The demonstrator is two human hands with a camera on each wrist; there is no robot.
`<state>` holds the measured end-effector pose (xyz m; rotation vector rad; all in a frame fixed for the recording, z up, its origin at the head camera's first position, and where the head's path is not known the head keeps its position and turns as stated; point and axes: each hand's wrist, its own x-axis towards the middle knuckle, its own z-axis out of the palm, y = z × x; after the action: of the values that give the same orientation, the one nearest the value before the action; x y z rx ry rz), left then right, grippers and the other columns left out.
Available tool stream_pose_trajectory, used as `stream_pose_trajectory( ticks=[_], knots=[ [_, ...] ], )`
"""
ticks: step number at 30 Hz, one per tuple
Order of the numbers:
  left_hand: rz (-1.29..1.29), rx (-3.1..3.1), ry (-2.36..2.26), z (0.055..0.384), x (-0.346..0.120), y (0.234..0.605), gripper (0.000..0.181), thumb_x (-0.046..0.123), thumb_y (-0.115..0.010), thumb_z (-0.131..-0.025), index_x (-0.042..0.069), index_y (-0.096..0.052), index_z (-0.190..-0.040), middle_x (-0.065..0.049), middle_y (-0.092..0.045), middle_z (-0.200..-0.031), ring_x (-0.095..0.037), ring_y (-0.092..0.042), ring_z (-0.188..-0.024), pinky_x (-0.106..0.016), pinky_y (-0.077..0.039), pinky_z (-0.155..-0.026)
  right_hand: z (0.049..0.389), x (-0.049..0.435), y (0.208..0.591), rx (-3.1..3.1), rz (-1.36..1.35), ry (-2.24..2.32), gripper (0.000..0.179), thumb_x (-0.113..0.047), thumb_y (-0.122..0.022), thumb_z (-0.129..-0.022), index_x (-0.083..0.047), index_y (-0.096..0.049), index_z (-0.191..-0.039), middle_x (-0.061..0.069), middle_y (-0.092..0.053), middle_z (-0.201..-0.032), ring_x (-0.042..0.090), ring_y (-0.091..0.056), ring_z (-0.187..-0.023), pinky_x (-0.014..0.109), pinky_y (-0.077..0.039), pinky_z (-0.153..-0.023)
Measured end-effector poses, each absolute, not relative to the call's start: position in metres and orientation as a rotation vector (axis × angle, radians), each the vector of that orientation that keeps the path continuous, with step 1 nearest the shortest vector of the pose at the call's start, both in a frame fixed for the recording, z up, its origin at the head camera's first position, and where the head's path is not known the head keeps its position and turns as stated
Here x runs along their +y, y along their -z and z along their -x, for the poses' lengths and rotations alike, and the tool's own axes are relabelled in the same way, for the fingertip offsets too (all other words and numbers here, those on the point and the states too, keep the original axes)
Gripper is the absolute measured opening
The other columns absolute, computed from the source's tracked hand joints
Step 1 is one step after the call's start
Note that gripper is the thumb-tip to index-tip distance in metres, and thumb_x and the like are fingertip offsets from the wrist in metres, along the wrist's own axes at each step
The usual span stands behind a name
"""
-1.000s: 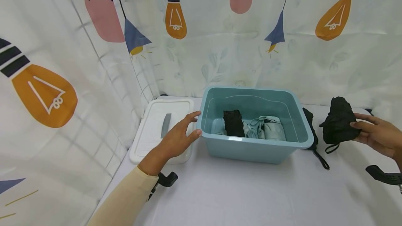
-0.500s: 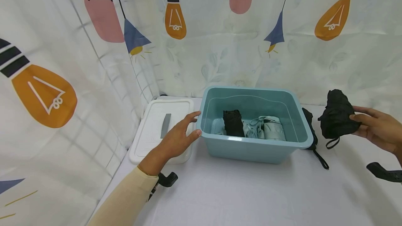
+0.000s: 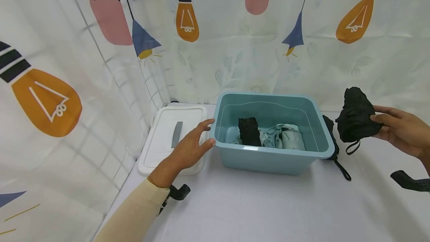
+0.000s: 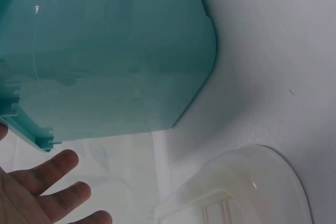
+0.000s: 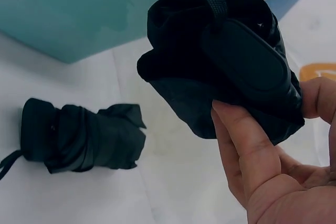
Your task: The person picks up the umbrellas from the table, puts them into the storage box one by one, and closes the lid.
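My right hand (image 3: 401,130) holds a folded black compact umbrella (image 3: 356,117) above the table, right of the light-blue bin (image 3: 262,163). In the right wrist view, thumb and fingers pinch its side, and a strap hangs off the handle end. Another black folded umbrella (image 5: 79,135) lies on the table beside the bin, partly hidden by it in the head view. At the bin's left rim, my left hand (image 3: 191,145) rests its fingertips with the fingers spread. Inside the bin lie a black folded bundle (image 3: 249,132) and a light-blue folded umbrella (image 3: 292,139) with a cord.
A white lid (image 3: 161,137) with a grey handle lies left of the bin, partly beneath my left arm. Behind the table hangs a printed curtain (image 3: 228,59), and a wire grid shows through on the left. White cloth (image 3: 255,208) covers the table.
My right hand has raised the black umbrella and shifted it slightly left, toward the bin. The left hand stays at the bin's rim.
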<state>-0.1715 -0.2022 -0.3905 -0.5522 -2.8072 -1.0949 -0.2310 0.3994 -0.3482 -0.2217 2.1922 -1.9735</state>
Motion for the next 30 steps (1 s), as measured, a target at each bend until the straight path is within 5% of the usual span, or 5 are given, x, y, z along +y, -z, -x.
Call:
stream_pose_trajectory(
  ticks=[10, 19, 30],
  knots=[
    [0.531, -2.820, 1.089, 0.172, -0.202, 0.390, 0.069, 0.067, -0.047, -0.100, 0.040, -0.026, -0.160, -0.009, -0.053, -0.148, -0.036, -0.048, -0.136, -0.067, -0.039, -0.105, 0.232, 0.387, 0.334, 2.366, 0.190, 1.764, 0.077, -0.014, -0.046, -0.111, 0.003, 0.011, -0.160, -0.024, -0.063, -0.105, 0.007, -0.071, -0.086, 0.017, -0.056, -0.070],
    [0.534, -2.819, 1.084, 0.171, -0.202, 0.390, 0.071, 0.069, -0.046, -0.100, 0.039, -0.026, -0.161, -0.009, -0.053, -0.148, -0.037, -0.048, -0.136, -0.067, -0.039, -0.105, 0.230, 0.372, 0.320, 2.411, 0.186, 1.730, 0.075, -0.018, -0.045, -0.112, 0.003, 0.007, -0.161, -0.017, -0.065, -0.103, 0.007, -0.070, -0.087, 0.017, -0.055, -0.072],
    [0.532, -2.828, 1.087, 0.171, -0.202, 0.390, 0.070, 0.069, -0.046, -0.100, 0.041, -0.025, -0.161, -0.009, -0.052, -0.149, -0.036, -0.048, -0.136, -0.067, -0.040, -0.104, 0.227, 0.351, 0.312, 2.219, 0.250, 1.928, 0.050, -0.013, -0.046, -0.111, -0.010, -0.023, -0.155, -0.007, -0.067, -0.109, 0.014, -0.073, -0.089, 0.021, -0.057, -0.075]
  ],
)
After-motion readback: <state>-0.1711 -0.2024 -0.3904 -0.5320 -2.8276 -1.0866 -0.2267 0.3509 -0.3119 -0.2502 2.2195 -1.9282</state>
